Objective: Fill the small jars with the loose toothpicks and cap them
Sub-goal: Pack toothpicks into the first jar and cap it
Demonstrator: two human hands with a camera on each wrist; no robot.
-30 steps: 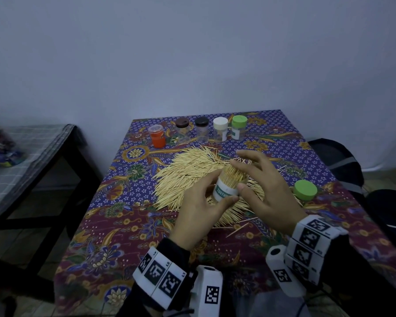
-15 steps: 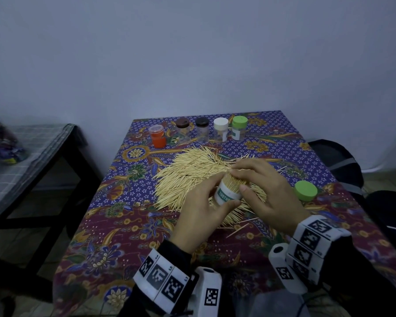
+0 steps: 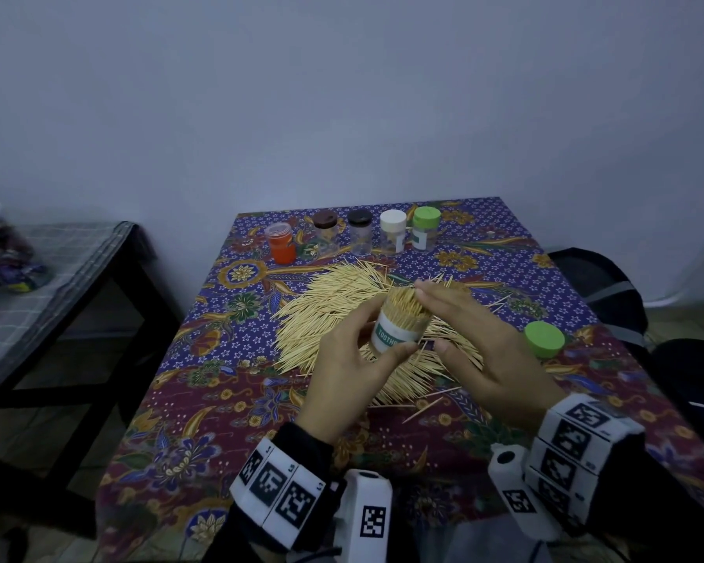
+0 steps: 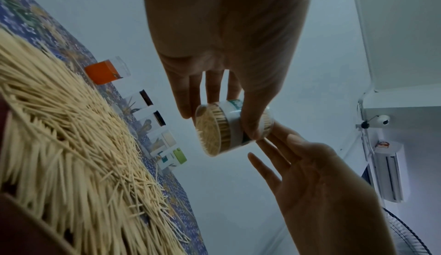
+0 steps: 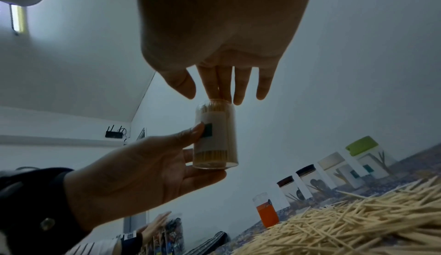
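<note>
A clear toothpick jar (image 3: 399, 325) with a white and green label is packed full and has no cap. My left hand (image 3: 354, 359) grips it by its sides above the pile of loose toothpicks (image 3: 342, 302). In the left wrist view the jar (image 4: 222, 130) is held between thumb and fingers. My right hand (image 3: 464, 339) lies flat, its straight fingers pressing on the toothpick tips at the jar's mouth (image 5: 216, 108). A loose green cap (image 3: 544, 339) lies on the cloth to the right.
Five small capped jars stand in a row at the table's far edge: orange (image 3: 280, 247), brown-capped (image 3: 326, 231), black-capped (image 3: 359, 233), white-capped (image 3: 392, 237), green-capped (image 3: 425, 227). A dark side table (image 3: 58, 286) is at the left, dark bags (image 3: 602, 286) at the right.
The jar has tilted and risen slightly in my left hand. My right hand has flattened over the jar's mouth, fingers straighter than before.
</note>
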